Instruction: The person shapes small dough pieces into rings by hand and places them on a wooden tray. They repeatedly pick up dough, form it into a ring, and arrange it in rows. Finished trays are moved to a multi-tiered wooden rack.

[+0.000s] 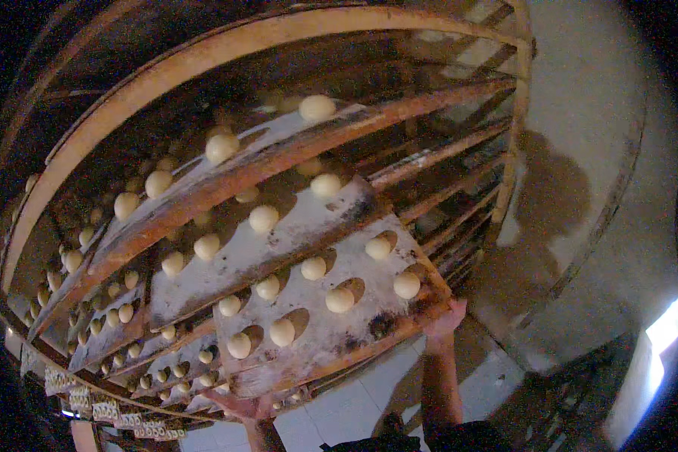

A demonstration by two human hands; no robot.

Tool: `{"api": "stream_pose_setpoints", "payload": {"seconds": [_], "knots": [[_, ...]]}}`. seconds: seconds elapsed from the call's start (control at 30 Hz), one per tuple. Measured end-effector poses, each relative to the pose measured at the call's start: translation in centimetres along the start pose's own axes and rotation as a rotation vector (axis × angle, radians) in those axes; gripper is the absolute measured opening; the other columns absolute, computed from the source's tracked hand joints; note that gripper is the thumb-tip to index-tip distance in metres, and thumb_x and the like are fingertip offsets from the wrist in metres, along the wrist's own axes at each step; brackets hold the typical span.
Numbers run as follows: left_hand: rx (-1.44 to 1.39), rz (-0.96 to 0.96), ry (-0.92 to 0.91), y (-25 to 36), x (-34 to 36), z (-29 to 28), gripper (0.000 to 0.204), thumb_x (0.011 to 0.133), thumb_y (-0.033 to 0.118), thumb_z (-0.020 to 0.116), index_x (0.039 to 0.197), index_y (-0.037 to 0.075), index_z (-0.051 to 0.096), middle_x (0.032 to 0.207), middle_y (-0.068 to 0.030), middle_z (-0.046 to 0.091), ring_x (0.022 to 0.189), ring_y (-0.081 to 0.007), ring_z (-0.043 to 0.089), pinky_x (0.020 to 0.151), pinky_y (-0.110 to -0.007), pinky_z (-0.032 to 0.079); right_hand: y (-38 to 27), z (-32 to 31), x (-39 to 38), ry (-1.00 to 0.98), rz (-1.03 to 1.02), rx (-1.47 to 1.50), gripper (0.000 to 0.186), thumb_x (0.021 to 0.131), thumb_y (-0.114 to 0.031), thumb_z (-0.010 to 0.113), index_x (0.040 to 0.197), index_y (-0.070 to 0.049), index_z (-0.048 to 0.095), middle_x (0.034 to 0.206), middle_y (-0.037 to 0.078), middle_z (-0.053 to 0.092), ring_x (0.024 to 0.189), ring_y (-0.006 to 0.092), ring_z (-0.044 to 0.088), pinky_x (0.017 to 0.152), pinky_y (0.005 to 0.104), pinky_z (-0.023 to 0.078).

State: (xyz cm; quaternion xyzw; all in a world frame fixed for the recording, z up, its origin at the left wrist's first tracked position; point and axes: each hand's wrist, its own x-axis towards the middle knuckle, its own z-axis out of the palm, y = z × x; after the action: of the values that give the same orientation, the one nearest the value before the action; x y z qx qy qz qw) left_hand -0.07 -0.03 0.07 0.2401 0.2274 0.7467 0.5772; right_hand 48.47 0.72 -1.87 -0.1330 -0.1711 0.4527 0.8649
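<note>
Rack: a tall brown wooden rack with many slatted tiers (339, 19) sweeps from 8 o'clock over 12 to 2.
Wall: a dull grey plaster wall (610, 90) fills 3 o'clock, bearing a dark rounded shadow (554, 181).
Floor: pale square tiles (309, 429) show at 6 o'clock.
Held board: a flour-dusted, dark-stained rectangular wooden board (316, 354) lies tilted just below centre, towards 6 o'clock, between both hands.
Racked board: a similar whitened wooden board (196, 294) sits in the rack at the held board's 11 o'clock; whether they touch cannot be told.
Right hand: the bare right hand (444, 318), at the held board's 3 o'clock, is curled around its near corner.
Left hand: the bare left hand (245, 407) is against the near corner at the board's 7 o'clock; its finger position is partly hidden, so the grip cannot be told.
Balls: eight smooth, cream-coloured, dough-like balls (340, 300) stand apart in two rows on the held board.
</note>
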Motion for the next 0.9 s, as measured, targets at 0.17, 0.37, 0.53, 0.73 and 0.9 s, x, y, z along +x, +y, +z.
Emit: {"api": "stream_pose_setpoints", "payload": {"seconds": [0.17, 0.37, 0.53, 0.73, 0.9], "knots": [[-0.13, -0.057, -0.077, 1.2, -1.8, 2.7, 0.06, 0.085, 0.025, 0.064, 0.139, 0.006, 0.048, 0.127, -0.0143, 0.061, 0.111, -0.0301, 0.062, 0.098, -0.051, 0.051, -1.0, 6.1, 1.4, -0.202, 0.054, 0.047, 0.075, 0.079, -0.05, 0.052, 0.135, -0.002, 0.054, 0.122, 0.013, 0.064, 0.113, 0.0324, 0.059, 0.095, 0.0461, 0.05], [0.123, 0.018, -0.062, 3.5, -3.2, 11.7, 0.059, 0.089, 0.011, 0.059, 0.145, 0.005, 0.041, 0.133, -0.0128, 0.055, 0.12, -0.0285, 0.056, 0.103, -0.044, 0.049, -2.7, 6.5, 1.8, -0.25, 0.14, 0.088, 0.057, 0.09, -0.043, 0.053, 0.134, -0.007, 0.056, 0.117, 0.009, 0.067, 0.103, 0.0289, 0.063, 0.09, 0.0444, 0.053], [1.0, 0.546, 0.031, 4.4, -2.0, 15.9, 0.049, 0.094, 0.014, 0.064, 0.138, 0.005, 0.043, 0.125, -0.0079, 0.055, 0.111, -0.0211, 0.055, 0.096, -0.038, 0.05, -2.3, 8.4, 5.2, -0.096, -0.023, -0.645, 0.056, 0.099, -0.045, 0.049, 0.14, -0.008, 0.051, 0.132, 0.007, 0.061, 0.121, 0.0256, 0.055, 0.104, 0.0409, 0.043], [0.144, 0.196, 0.071, 4.1, -0.6, 14.0, 0.048, 0.096, 0.017, 0.066, 0.135, 0.014, 0.036, 0.116, -0.0038, 0.048, 0.101, -0.0164, 0.053, 0.095, -0.044, 0.052, -1.0, 11.8, 5.8, -0.62, 0.225, -0.107, 0.062, 0.102, -0.049, 0.045, 0.148, -0.008, 0.042, 0.138, 0.011, 0.057, 0.129, 0.0286, 0.049, 0.109, 0.0456, 0.037], [-0.034, 0.132, -0.055, 2.3, 1.3, 9.3, 0.044, 0.094, 0.026, 0.067, 0.127, 0.016, 0.04, 0.108, -0.0058, 0.051, 0.097, -0.0193, 0.054, 0.092, -0.05, 0.054, 0.6, 13.0, -6.8, 0.019, -0.197, -0.886, 0.057, 0.102, -0.047, 0.044, 0.148, -0.012, 0.043, 0.143, 0.011, 0.051, 0.134, 0.0308, 0.044, 0.112, 0.0467, 0.033]]}}
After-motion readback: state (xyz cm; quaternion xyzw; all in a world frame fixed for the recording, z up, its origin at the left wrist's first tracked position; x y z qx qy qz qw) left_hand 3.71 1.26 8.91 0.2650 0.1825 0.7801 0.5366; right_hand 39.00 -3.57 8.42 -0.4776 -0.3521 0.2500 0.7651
